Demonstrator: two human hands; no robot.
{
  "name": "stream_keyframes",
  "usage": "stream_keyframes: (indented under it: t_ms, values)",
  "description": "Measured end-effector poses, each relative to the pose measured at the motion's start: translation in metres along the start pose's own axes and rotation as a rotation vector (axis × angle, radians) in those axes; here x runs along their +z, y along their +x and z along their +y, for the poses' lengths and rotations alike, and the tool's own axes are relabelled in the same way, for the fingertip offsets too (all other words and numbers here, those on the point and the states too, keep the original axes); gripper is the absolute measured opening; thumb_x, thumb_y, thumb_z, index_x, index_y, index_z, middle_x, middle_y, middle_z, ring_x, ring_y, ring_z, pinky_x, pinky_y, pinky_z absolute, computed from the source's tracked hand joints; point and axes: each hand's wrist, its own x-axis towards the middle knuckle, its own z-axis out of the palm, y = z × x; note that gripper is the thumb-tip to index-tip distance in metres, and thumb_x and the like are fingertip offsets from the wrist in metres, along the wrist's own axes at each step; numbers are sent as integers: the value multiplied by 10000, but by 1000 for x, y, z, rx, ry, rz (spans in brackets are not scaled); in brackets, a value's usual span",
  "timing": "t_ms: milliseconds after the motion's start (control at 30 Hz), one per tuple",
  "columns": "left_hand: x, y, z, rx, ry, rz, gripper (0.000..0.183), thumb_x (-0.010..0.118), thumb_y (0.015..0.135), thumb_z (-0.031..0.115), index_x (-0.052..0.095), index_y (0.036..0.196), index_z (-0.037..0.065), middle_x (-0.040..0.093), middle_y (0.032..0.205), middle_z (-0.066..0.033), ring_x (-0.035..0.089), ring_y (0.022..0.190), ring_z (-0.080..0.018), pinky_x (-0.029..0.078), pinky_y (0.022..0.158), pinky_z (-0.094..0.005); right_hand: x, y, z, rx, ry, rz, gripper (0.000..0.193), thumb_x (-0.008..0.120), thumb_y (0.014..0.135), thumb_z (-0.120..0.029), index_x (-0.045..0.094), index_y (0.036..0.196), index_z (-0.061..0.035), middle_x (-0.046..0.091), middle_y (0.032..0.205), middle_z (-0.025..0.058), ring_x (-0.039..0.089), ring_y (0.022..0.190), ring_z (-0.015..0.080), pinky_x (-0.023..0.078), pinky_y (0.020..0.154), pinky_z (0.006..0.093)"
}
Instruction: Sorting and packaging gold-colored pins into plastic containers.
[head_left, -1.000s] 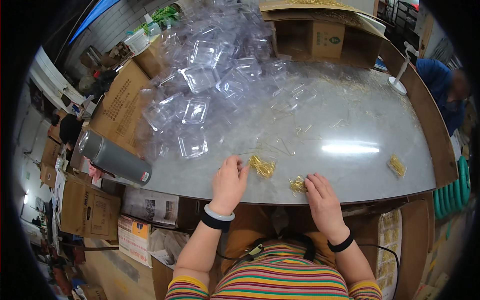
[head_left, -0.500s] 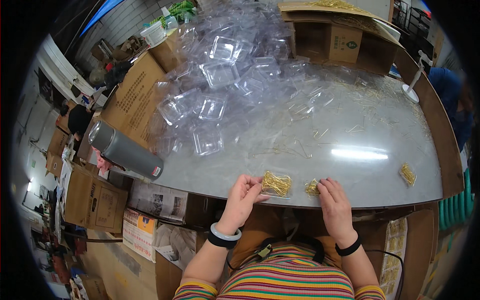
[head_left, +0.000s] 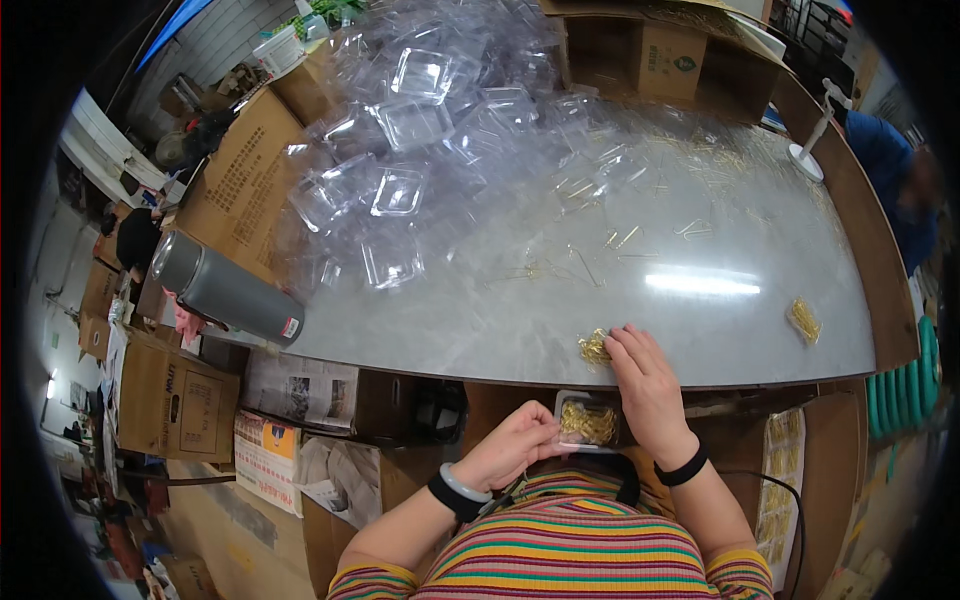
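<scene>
My left hand pinches the left rim of a small clear plastic box, held low in front of my body, just below the table's front edge. Gold-coloured bent wire pieces lie in a heap inside it. My right hand reaches over the table edge with its fingers stretched out and close together. Its fingertips rest against a small pile of the same gold wires on the tabletop. Whether any wire is under the fingers is hidden.
Another gold wire bundle lies on the grey table at the right. A large heap of clear plastic boxes covers the back left. A grey bottle stands tilted in view at the left. Cardboard walls border the table.
My left hand has moved from the tabletop down toward my body, with the plastic box of wires. My right hand has stayed by the small pile. The view has shifted slightly.
</scene>
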Motion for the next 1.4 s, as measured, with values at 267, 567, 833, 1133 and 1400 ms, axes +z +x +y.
stream_keyframes:
  t_ms: [267,567,833,1133,1400]
  values:
    - [5,0,-13,110,-40,-14,42,448,1073,62,436,1090,26,562,1228,-160,597,1238,-304,496,1096,-481,-13,-51,-25,-172,104,-140,396,603,805,-11,638,1199,10,619,1275,150,565,1268,360,454,1107,489]
    - [31,-15,13,292,122,-5,56,445,1075,62,441,1108,17,579,1195,-134,627,1157,-222,535,1051,-419,-15,-38,-32,-91,305,36,347,662,819,40,656,1161,-15,652,1195,144,606,1197,369,485,1064,493]
    - [43,34,63,658,1212,423,260,579,1017,140,463,1205,2,621,1100,-166,649,1026,-286,545,876,-403,10,20,3,-13,301,215,234,659,875,17,658,1105,-23,654,1145,150,626,1123,381,494,1033,488]
    - [36,55,55,973,1699,312,696,549,1015,311,263,1544,-40,328,1564,-255,321,1453,-425,240,1197,-531,-4,12,3,168,344,222,537,702,869,-35,522,1375,-20,592,1317,200,498,1309,427,407,1103,484]
    - [39,56,52,995,1721,321,637,560,1008,285,332,1509,-36,363,1550,-232,325,1449,-432,240,1195,-533,2,4,3,152,195,150,541,686,883,-64,511,1392,-15,601,1309,193,490,1325,424,313,1144,574]
